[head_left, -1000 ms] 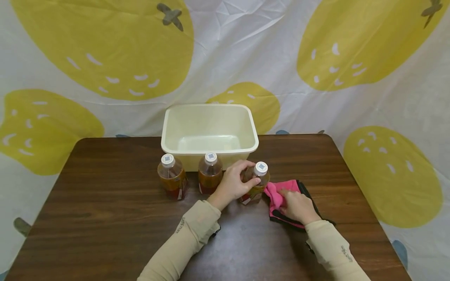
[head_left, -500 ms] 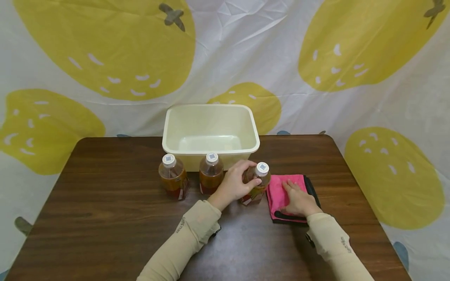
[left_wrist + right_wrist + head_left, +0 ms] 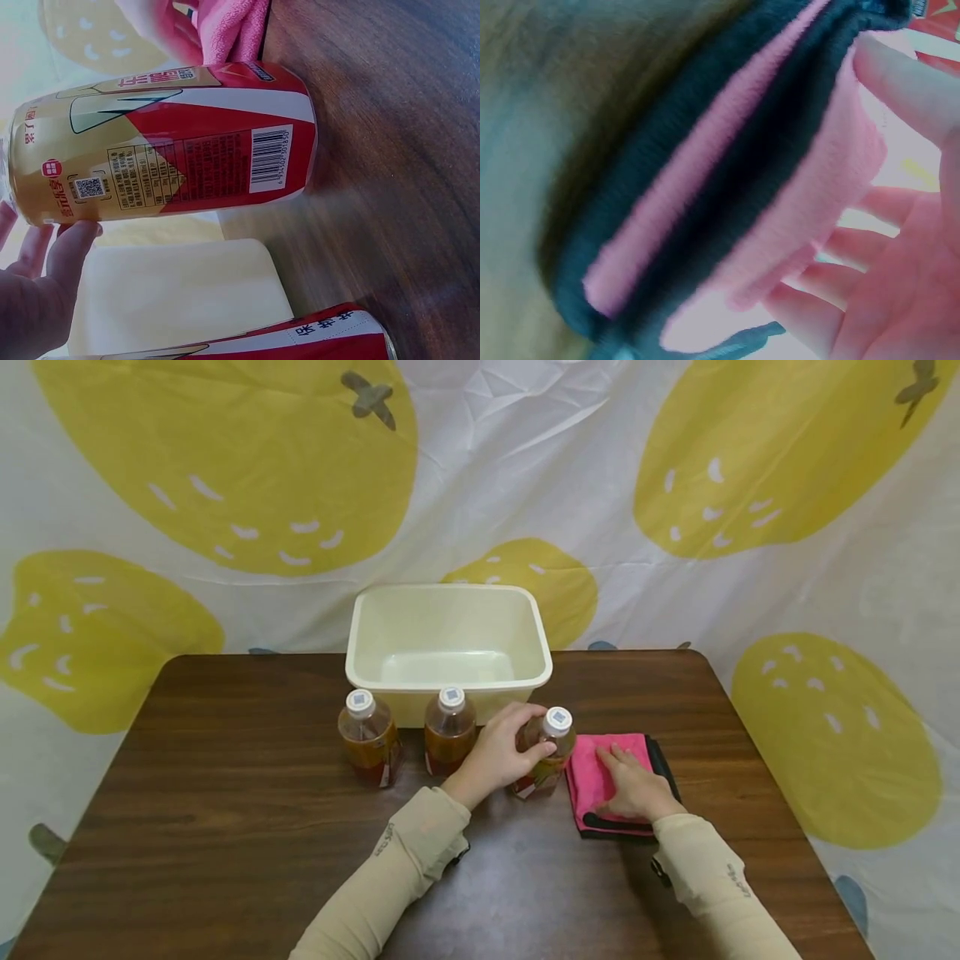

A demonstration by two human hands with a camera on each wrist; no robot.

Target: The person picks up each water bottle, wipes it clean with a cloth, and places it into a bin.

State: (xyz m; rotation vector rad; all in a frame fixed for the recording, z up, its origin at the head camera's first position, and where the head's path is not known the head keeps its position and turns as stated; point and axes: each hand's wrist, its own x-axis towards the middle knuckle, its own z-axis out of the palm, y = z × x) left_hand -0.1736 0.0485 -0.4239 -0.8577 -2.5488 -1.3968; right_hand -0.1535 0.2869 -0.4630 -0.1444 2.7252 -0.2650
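Note:
My left hand [image 3: 498, 756] grips a plastic bottle [image 3: 538, 781] of brown drink with a white cap, thumb and fingers curled round its upper part. The bottle stands upright on the table; its gold and red label [image 3: 165, 150] and barcode fill the left wrist view. Just right of it lies a pink cloth [image 3: 591, 768] with black edging, folded into a layered square. On top of the cloth rests my right hand [image 3: 633, 789], fingers spread and fairly straight. Folded layers of the cloth [image 3: 787, 217] show beside the fingers in the right wrist view.
Two similar bottles stand further left, one in the middle [image 3: 450, 735] and one at the left [image 3: 369, 739]. Behind them is a cream plastic basin [image 3: 450, 683]. A fruit-patterned curtain [image 3: 615, 460] hangs behind the brown wooden table [image 3: 225, 793].
The right hand has let go of a bunched fold of the cloth and spread over it. The cloth has turned from crumpled to a flat square. The left hand and bottle have stayed put.

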